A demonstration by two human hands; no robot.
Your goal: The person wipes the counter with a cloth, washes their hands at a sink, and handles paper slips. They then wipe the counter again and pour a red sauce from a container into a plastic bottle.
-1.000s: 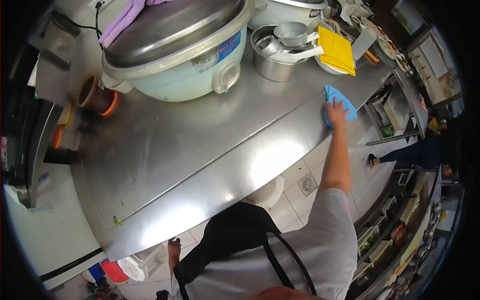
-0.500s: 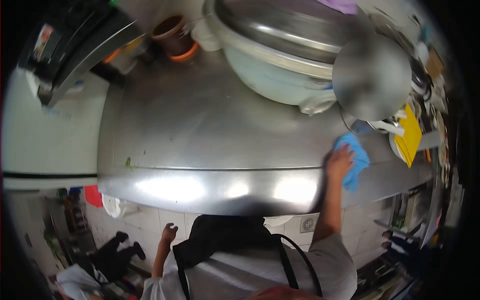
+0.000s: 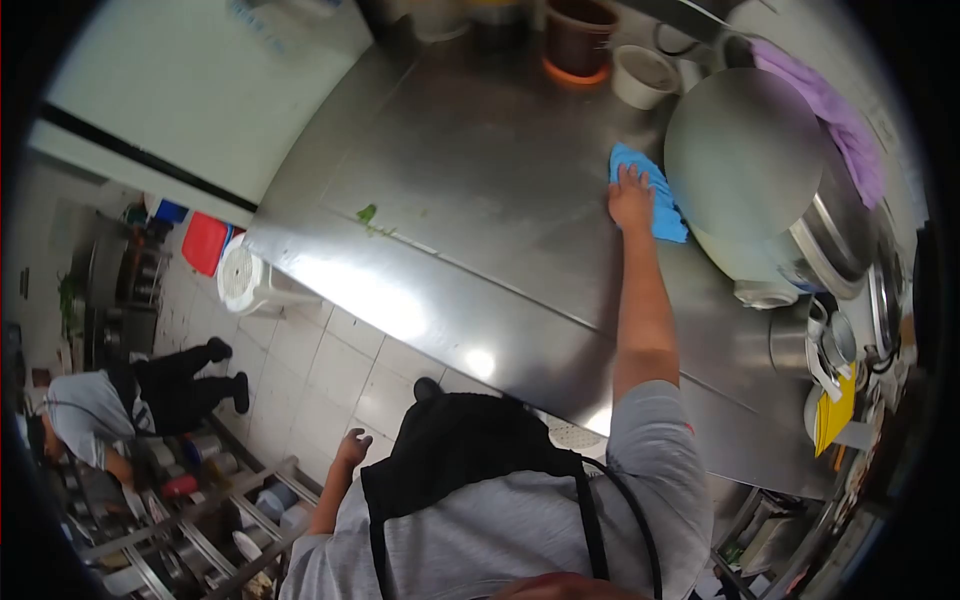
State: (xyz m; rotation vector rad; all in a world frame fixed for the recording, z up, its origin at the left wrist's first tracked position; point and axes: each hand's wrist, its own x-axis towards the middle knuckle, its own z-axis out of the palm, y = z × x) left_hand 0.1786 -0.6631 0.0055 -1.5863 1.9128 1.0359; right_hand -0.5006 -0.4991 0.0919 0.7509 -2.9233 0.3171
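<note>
A blue cloth [image 3: 668, 218] lies on the steel worktop [image 3: 480, 170], beside a large round pale container [image 3: 725, 240]. My right hand [image 3: 631, 200] has hold of the cloth, its fingers over it and pressing it to the metal, with the arm stretched forward. Down by my side, off the worktop, my left hand [image 3: 354, 447] hangs with loosely bent fingers apart and nothing in them. Green leaf scraps [image 3: 367, 214] lie on the worktop's left part.
A brown pot [image 3: 580, 40] and a white tub [image 3: 643, 77] stand at the back. Metal pots and a yellow cloth [image 3: 835, 415] are at the right. A white stool [image 3: 245, 280] stands below the worktop's left end. Another person [image 3: 120, 400] is at the lower left.
My right hand has moved the blue cloth from the front right, past the large container, to its left side farther back. My view has turned left. My left hand still hangs down.
</note>
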